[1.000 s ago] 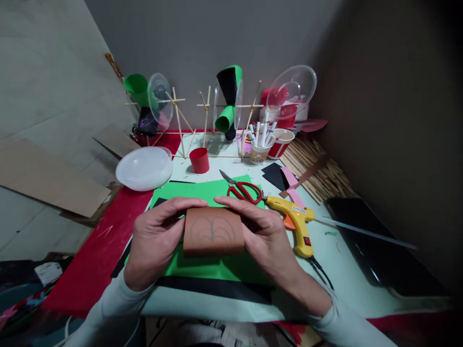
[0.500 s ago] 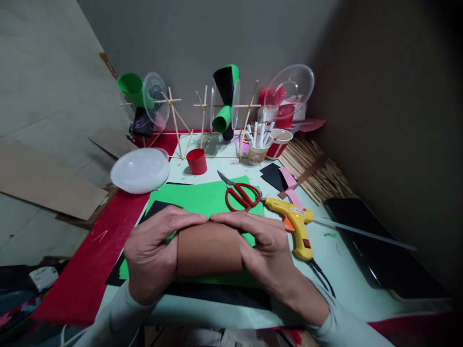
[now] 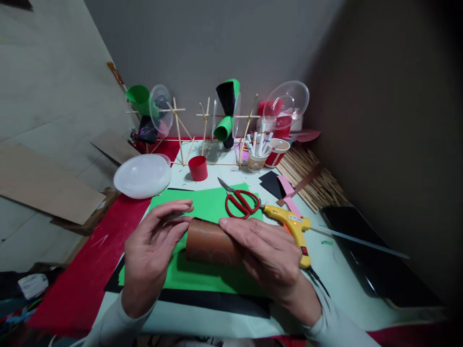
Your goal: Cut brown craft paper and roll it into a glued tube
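Note:
A sheet of brown paper (image 3: 210, 243) is rolled into a short tube above the green paper (image 3: 202, 205), with faint curved lines on its side. My right hand (image 3: 267, 250) grips the tube's right part, fingers along the top near the seam, thumb mostly hidden. At the left end is my left hand (image 3: 155, 246), its fingers curved and apart; the lowest fingertips reach the tube's rim, and whether they press on it is hard to see. Scissors with red handles (image 3: 242, 203) lie just beyond, beside a yellow glue gun (image 3: 294, 224).
Behind stand a red paper ring (image 3: 197, 168), a stick frame (image 3: 177, 130) with green and black paper cones, a cup of markers (image 3: 256, 163) and a striped paper cup (image 3: 278, 152). A white bowl (image 3: 142, 176) sits left; wooden sticks (image 3: 307, 178) and a black tablet-like slab (image 3: 376, 260) lie right.
The brown paper has been rolled tighter, its left edge moving right. My left hand has loosened and drawn away from its top, while my right hand has closed further over it.

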A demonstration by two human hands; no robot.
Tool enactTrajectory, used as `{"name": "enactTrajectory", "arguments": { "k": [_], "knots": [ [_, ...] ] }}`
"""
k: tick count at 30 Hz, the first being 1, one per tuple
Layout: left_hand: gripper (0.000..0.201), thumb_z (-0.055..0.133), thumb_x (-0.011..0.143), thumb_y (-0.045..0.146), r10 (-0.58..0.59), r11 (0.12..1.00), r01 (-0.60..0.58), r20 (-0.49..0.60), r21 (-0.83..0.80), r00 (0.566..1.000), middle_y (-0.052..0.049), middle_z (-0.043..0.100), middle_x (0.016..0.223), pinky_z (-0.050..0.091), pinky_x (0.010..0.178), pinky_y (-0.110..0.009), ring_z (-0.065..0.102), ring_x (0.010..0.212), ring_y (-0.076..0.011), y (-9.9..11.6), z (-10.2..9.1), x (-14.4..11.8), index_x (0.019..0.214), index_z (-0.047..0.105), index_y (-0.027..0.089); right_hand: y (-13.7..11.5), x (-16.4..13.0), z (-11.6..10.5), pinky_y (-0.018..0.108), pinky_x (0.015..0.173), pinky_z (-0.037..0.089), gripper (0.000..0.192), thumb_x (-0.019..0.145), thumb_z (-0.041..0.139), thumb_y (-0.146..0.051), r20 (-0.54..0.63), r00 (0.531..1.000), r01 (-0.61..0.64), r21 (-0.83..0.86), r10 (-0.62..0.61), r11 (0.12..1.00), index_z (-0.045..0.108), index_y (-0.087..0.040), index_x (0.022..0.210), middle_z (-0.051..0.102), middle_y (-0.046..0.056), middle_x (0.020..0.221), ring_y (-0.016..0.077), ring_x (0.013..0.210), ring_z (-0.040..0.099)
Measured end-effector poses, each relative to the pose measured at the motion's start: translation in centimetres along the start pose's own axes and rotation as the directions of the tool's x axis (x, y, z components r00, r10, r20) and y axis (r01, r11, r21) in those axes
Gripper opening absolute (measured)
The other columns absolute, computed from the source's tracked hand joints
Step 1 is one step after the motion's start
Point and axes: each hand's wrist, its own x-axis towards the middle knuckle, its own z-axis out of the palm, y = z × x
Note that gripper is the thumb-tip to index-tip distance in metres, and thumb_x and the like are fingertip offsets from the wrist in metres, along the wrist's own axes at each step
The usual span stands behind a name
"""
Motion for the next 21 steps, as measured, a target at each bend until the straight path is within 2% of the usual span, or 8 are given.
{"name": "enactTrajectory", "arguments": {
  "k": [2,6,9,12,15,18,20,21],
  "knots": [
    [0.009,0.068,0.093,0.032,-0.076,0.993,0.077,0.006,-0.092,0.997,0.0,0.072,0.119,0.05,0.096,-0.024,0.065,0.115,-0.0172,-0.2,-0.2,-0.7,0.098,0.074,0.032,0.2,-0.2,0.2,0.029,0.076,0.064,0.05,0.087,0.05,0.003,-0.034,0.999,-0.004,-0.016,0.003,1.0,0.068,-0.019,0.129,0.081,0.01,0.104,0.0195,0.09,0.079],
    [0.017,0.071,0.088,0.044,-0.19,0.968,0.193,0.032,-0.162,0.981,-0.003,0.069,0.123,0.048,0.101,-0.03,0.062,0.117,-0.0231,0.0,-0.4,-1.9,0.086,0.079,0.029,0.4,-0.4,0.0,0.031,0.074,0.064,0.051,0.093,0.048,-0.002,-0.07,0.997,0.036,-0.083,-0.042,0.996,0.063,-0.021,0.138,0.081,0.01,0.106,0.0209,0.09,0.079],
    [0.024,0.076,0.081,0.05,-0.273,0.95,0.271,0.008,-0.158,0.962,-0.006,0.072,0.108,0.05,0.097,-0.03,0.063,0.111,-0.0247,1.0,-0.2,-1.8,0.081,0.082,0.027,-0.3,0.0,-0.9,0.036,0.08,0.064,0.045,0.097,0.048,-0.008,0.067,0.992,0.115,-0.171,-0.104,0.979,0.061,-0.016,0.139,0.079,0.012,0.113,0.0237,0.101,0.077],
    [0.026,0.078,0.077,0.053,-0.316,0.923,0.319,0.05,-0.215,0.948,-0.004,0.07,0.084,0.053,0.085,-0.026,0.063,0.093,-0.0213,2.4,0.2,-1.3,0.079,0.082,0.027,-1.1,0.7,-1.9,0.036,0.088,0.064,0.038,0.098,0.046,-0.01,0.248,0.955,0.224,-0.244,-0.163,0.944,0.067,-0.011,0.13,0.075,0.012,0.123,0.0239,0.114,0.072],
    [0.027,0.08,0.077,0.046,-0.316,0.921,0.329,0.092,-0.207,0.944,-0.001,0.063,0.072,0.05,0.071,-0.023,0.056,0.075,-0.0159,3.2,0.4,-1.0,0.065,0.076,0.023,-1.7,1.1,-2.2,0.034,0.098,0.06,0.037,0.1,0.042,-0.01,0.265,0.923,0.348,-0.261,-0.28,0.9,0.071,-0.007,0.123,0.072,0.011,0.127,0.0224,0.122,0.068],
    [0.022,0.08,0.079,0.038,-0.346,0.906,0.36,0.101,-0.22,0.933,0.002,0.058,0.071,0.044,0.062,-0.019,0.049,0.069,-0.0117,2.8,0.2,-1.1,0.069,0.074,0.021,-1.6,1.1,-2.0,0.033,0.104,0.056,0.035,0.099,0.044,-0.01,0.294,0.892,0.418,-0.251,-0.343,0.873,0.071,-0.006,0.122,0.071,0.01,0.129,0.0208,0.125,0.066],
    [0.02,0.081,0.079,0.036,-0.348,0.899,0.36,0.093,-0.248,0.933,0.002,0.057,0.073,0.044,0.065,-0.02,0.049,0.072,-0.0114,2.1,0.0,-1.0,0.07,0.074,0.02,-1.4,1.0,-1.6,0.033,0.107,0.055,0.033,0.1,0.047,-0.01,0.303,0.894,0.407,-0.242,-0.33,0.881,0.071,-0.007,0.122,0.072,0.009,0.129,0.0201,0.126,0.065],
    [0.019,0.082,0.079,0.036,-0.34,0.899,0.348,0.077,-0.266,0.937,0.002,0.057,0.074,0.045,0.067,-0.02,0.049,0.073,-0.0117,1.8,0.0,-1.0,0.07,0.074,0.02,-1.2,0.9,-1.3,0.034,0.107,0.054,0.032,0.1,0.048,-0.011,0.267,0.914,0.369,-0.242,-0.304,0.897,0.071,-0.009,0.122,0.073,0.009,0.128,0.0203,0.126,0.064]
  ]
}}
